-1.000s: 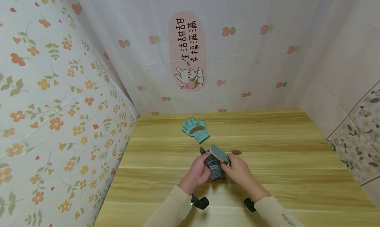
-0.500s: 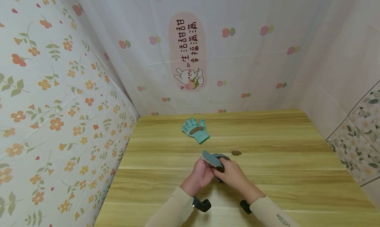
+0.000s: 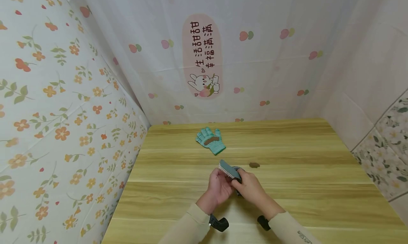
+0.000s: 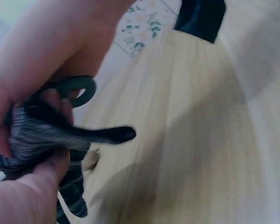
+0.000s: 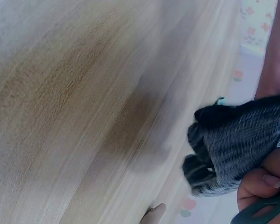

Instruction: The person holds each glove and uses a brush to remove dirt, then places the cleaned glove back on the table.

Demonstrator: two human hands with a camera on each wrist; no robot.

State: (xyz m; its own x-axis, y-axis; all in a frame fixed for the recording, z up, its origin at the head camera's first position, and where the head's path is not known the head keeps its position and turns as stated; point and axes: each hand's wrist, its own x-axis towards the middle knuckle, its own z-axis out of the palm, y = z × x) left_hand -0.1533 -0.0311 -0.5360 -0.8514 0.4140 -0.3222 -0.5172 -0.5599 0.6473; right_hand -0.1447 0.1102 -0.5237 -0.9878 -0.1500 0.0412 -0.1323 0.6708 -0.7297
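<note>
My right hand [image 3: 250,187] grips a blue-green scrub brush [image 3: 228,169] with pale bristles; its handle loop [image 4: 86,91] shows in the left wrist view. A grey and black striped knit glove [image 5: 242,144] is bunched between the hands, mostly hidden behind the brush and right hand in the head view. My left hand [image 3: 220,187] holds the glove, its thumb [image 4: 44,179] pressed on the fabric in the left wrist view. The brush's bristles are over the left fingers. Right fingers [image 5: 266,179] lie against the glove beside the brush handle.
A teal knit glove [image 3: 216,148] with a brown patch [image 3: 211,140] lies farther back on the wooden table [image 3: 287,201]. One small brown piece [image 3: 254,165] lies right of the hands. Printed curtains [image 3: 271,77] stand behind the table and at its sides.
The striped glove, earlier spread in the left hand under the brush, has shifted right and bunched behind the right hand. The brush moved left over the left fingers, then slightly up.
</note>
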